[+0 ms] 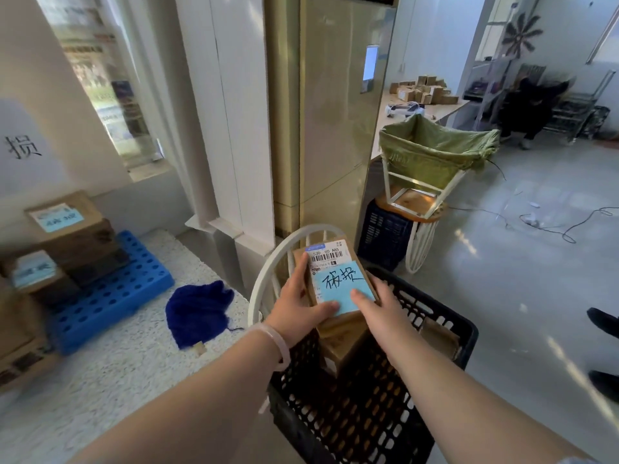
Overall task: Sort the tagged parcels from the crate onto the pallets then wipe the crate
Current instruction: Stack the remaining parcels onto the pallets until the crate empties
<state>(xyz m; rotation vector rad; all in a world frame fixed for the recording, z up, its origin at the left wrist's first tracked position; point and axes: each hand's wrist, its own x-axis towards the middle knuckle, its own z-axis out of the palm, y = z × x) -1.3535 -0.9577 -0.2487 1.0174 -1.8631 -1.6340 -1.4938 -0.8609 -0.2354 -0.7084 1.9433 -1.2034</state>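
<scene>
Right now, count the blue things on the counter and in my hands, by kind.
Blue tags: 3, one of them on the held parcel
Blue pallet: 1
Blue cloth: 1
Total: 5

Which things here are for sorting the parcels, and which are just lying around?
For the job: tagged parcel in left hand and right hand, black crate, blue pallet, blue cloth.
Just lying around: green sack, floor cables, small boxes.
</scene>
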